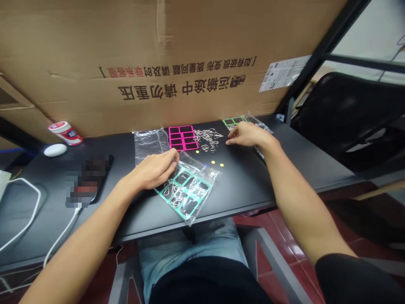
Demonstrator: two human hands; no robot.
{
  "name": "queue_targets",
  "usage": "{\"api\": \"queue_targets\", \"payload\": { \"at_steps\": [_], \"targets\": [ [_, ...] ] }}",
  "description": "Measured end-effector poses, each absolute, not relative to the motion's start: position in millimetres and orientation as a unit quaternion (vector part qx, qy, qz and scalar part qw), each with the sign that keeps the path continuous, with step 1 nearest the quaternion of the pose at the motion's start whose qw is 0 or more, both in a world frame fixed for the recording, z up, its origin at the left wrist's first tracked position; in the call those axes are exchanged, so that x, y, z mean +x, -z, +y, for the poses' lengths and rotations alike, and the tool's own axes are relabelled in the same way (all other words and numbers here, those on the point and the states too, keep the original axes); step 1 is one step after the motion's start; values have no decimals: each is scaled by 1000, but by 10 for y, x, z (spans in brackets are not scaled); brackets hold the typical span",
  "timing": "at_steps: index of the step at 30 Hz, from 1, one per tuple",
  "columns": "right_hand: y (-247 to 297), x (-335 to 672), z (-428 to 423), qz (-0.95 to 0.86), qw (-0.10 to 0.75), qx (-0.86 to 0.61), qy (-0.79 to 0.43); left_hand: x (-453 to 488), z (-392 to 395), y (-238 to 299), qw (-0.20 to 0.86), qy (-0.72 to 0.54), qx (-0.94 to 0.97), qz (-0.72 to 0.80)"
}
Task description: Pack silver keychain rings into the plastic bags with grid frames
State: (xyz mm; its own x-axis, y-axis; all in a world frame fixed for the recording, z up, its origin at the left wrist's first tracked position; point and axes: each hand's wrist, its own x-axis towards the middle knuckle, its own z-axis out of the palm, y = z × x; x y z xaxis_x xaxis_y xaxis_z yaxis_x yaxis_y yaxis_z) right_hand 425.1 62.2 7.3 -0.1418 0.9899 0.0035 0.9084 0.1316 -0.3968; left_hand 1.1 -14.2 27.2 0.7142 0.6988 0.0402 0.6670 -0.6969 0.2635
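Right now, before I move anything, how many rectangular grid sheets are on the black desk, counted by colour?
Bright pink rectangular grid sheet: 1
Bright green rectangular grid sheets: 2
Total: 3

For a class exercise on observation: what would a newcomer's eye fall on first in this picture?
The hot-pink grid stands out on the black desk, with a heap of silver wire loops just to its right. Nearer the person, the left hand rests on a clear plastic bag holding a green grid. Behind, a large cardboard box with red and black print fills the view.
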Motion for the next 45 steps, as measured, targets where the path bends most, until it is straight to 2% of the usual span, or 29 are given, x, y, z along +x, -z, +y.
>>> {"api": "queue_targets", "payload": {
  "at_steps": [7, 17, 27, 31, 38, 45],
  "targets": [
    [17, 4284, 675, -724, 166, -652, -155, 16, -154, -273, 111, -68, 918, 373],
    [-25, 4360, 833, -701, 134, -651, -258, 20, -144, -265, 118, -66, 921, 366],
    [-22, 4418, 783, -649, 245, -633, -344, 35, -159, -280, 114, -68, 921, 366],
    [-28, 4423, 811, -660, 194, -648, -327, 37, -165, -282, 113, -68, 921, 366],
    [-199, 4275, 902, -691, 43, -677, -248, 52, -176, -294, 110, -60, 922, 367],
    [-245, 4279, 1075, -673, 2, -676, -300, 65, -147, -258, 105, -63, 922, 367]
  ]
}}
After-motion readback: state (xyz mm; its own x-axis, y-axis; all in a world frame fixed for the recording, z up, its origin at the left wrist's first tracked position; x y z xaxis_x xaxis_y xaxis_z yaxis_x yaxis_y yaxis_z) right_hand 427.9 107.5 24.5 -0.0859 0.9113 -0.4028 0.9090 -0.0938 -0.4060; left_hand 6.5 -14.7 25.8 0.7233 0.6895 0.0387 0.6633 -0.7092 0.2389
